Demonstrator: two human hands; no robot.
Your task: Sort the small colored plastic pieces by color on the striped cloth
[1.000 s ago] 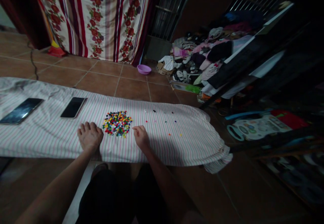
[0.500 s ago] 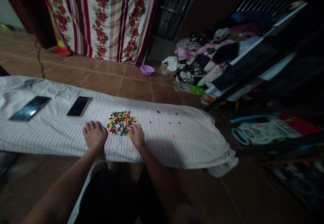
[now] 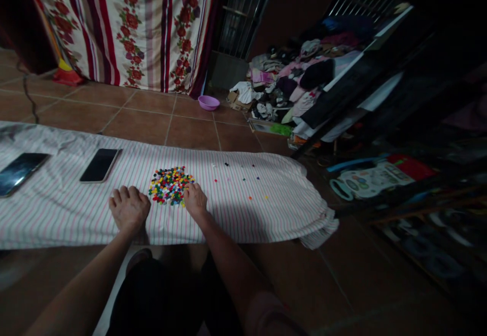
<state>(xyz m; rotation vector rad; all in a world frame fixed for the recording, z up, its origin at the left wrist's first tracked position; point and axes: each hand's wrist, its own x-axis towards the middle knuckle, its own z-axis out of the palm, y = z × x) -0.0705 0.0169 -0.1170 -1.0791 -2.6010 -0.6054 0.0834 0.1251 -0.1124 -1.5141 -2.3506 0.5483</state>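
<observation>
Heap of tiny, rounded, multicoloured, plastic-looking beads (image 3: 169,186): spread loosely, just left of the frame's centre.
Right hand (image 3: 195,199): fingers drawn narrow at the heap's right edge; in this dim light, I cannot tell whether a bead is pinched.
Left hand (image 3: 129,208): palm down, fingers slightly fanned, just beside the heap's left edge, with nothing visibly held.
Loose beads: single spaced pieces right of centre, among them a small red bead (image 3: 215,180), an orange bead (image 3: 250,198) and a yellow bead (image 3: 266,197).
White fabric cloth with pink and green stripes (image 3: 243,224): covers the long tabletop, wrinkled at frame left, bunched at its right end.
Slim black-screened phone with a pale edge (image 3: 99,165): on the cloth, left of centre.
Risk at the heap: closely packed beads could slip or scatter if fingertips press beside one.
Risk at the cloth: a tug from either hand could disturb the loose beads or roll some off the near edge.
</observation>
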